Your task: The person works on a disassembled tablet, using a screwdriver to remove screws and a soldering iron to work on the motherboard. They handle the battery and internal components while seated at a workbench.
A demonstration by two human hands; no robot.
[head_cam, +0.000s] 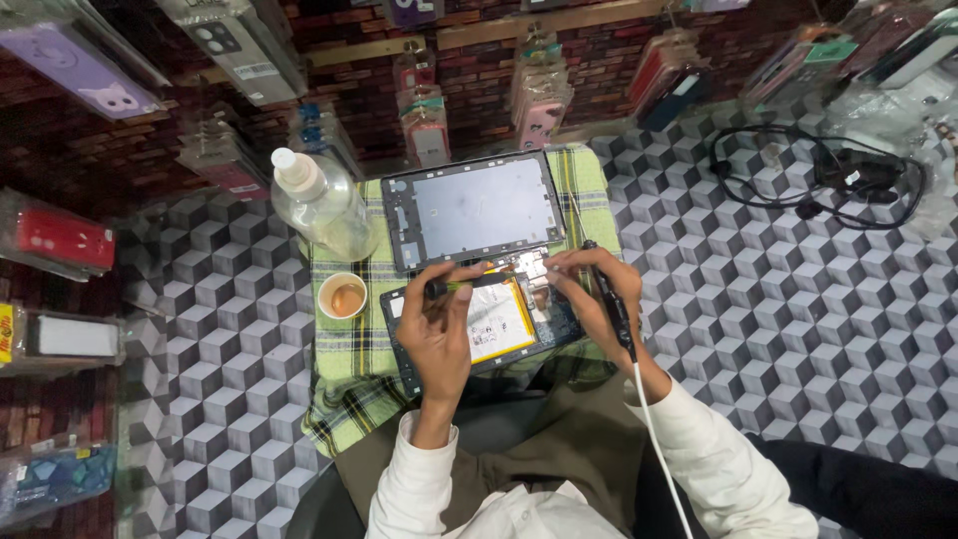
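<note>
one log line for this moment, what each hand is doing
left hand: holds dark tool over opened tablet | right hand: holds corded pen tool at tablet top edge | nearby: cup, bottle

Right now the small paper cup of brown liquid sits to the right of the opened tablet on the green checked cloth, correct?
Not quite: the head view shows the small paper cup left of the opened tablet, still on the green checked cloth.

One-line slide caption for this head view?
Left hand and right hand, holding a corded black tool, work on an opened tablet on a green plaid cloth.
</note>
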